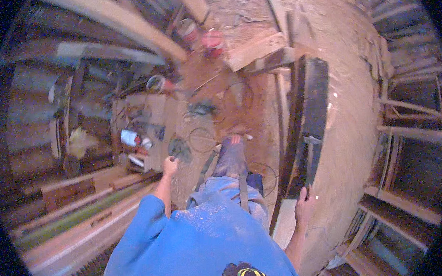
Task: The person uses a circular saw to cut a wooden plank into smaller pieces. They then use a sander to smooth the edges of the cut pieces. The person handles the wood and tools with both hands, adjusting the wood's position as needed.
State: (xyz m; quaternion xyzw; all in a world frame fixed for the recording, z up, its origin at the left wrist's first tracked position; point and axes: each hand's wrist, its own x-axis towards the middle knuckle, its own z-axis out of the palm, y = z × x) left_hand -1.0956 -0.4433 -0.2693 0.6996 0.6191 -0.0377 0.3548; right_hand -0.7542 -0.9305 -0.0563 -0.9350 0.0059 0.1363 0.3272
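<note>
My right hand is closed around the lower end of a hammer. Its dark handle points away from me, and its pale metal head lies over a long dark timber beam. On the other side, my left hand hangs out from my body with curled fingers; blur and the small size hide whether anything is in them. Just past that hand, a dark greenish object shows against the floor. The whole picture is smeared by motion.
Tools and small items crowd a wooden bench on the left. Long boards are stacked at lower left. Red-and-white buckets stand ahead. Sawdust covers the floor, and timber racks line the right.
</note>
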